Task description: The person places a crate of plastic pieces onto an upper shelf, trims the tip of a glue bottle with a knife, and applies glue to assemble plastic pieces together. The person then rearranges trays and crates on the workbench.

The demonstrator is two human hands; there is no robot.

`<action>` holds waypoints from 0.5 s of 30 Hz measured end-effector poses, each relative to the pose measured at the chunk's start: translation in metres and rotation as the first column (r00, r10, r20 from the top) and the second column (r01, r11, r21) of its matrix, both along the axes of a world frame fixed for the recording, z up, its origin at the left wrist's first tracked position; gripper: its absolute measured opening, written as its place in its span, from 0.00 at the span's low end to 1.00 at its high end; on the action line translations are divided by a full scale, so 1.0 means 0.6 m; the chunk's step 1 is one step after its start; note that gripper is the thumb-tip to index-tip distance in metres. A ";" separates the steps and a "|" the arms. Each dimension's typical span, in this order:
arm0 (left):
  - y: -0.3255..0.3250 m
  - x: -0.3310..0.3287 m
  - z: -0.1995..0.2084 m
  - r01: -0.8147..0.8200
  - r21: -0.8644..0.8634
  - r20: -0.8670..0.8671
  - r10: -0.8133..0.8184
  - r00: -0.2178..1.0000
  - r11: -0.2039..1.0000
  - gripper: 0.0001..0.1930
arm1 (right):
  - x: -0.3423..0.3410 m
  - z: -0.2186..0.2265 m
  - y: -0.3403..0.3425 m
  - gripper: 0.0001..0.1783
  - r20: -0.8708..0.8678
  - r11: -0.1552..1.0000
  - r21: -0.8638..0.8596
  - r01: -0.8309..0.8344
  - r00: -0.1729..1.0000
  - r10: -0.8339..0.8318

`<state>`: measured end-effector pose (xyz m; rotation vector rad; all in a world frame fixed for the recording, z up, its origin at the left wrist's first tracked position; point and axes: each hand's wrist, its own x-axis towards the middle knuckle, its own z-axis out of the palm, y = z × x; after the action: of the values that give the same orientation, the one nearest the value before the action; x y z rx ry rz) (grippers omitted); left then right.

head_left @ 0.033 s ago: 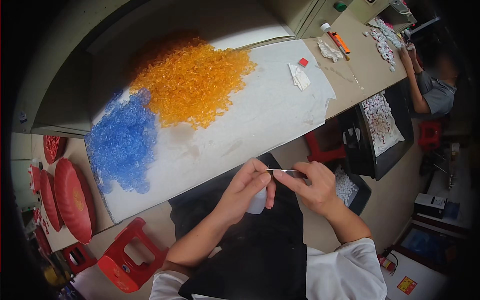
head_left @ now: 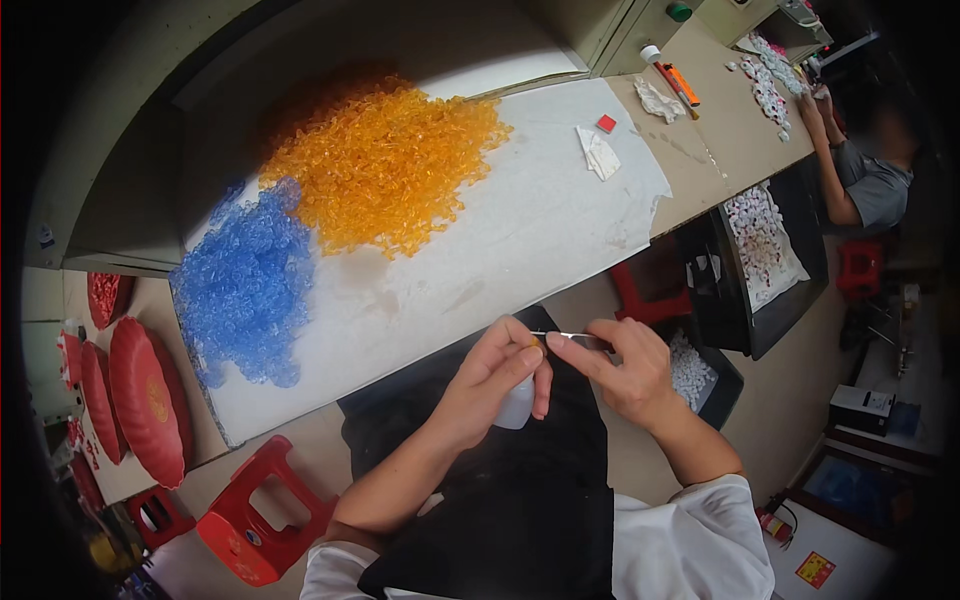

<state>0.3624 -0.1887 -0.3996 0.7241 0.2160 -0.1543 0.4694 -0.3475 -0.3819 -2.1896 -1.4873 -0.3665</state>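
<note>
My left hand (head_left: 490,385) is closed, with a tiny yellow-orange piece (head_left: 537,343) pinched between its thumb and forefinger. Its lower fingers curl round a small whitish translucent bottle (head_left: 514,406). In my right hand (head_left: 635,370) is a slim metal tool that looks like tweezers (head_left: 580,338), its tip touching or just above the piece; I cannot tell which. Both hands are over my black apron (head_left: 510,500), in front of the table edge. On the white-covered table (head_left: 540,170) lie a heap of orange clear plastic bits (head_left: 390,165) and a smaller blue heap (head_left: 250,285).
Red scalloped trays (head_left: 150,400) stand at the left, above a red stool (head_left: 260,515). A folded tissue (head_left: 598,153) and a red square (head_left: 606,123) lie at the right. Black bins (head_left: 770,325) hold pale pieces. Another person (head_left: 860,180) works at the far right.
The tip of the tweezers has shifted very slightly upward at the piece. Both hands stay in nearly the same place and keep their hold.
</note>
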 end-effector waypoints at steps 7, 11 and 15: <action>-0.004 0.002 -0.008 -0.028 -0.015 0.007 0.028 1.000 0.999 0.06 | -0.003 0.000 -0.002 0.28 0.026 0.995 -0.032 -0.094 0.995 0.094; 0.002 0.002 -0.010 -0.014 -0.019 0.027 0.014 1.000 1.000 0.07 | 0.011 -0.005 -0.002 0.30 0.022 0.997 0.020 0.074 0.997 -0.074; 0.002 0.003 -0.015 0.007 -0.027 0.030 -0.006 1.000 1.000 0.10 | 0.005 -0.005 0.001 0.30 0.083 0.993 -0.010 -0.114 0.990 0.114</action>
<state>0.3645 -0.1877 -0.4084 0.7002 0.1828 -0.1524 0.4725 -0.3470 -0.3849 -2.1055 -1.6515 -0.4196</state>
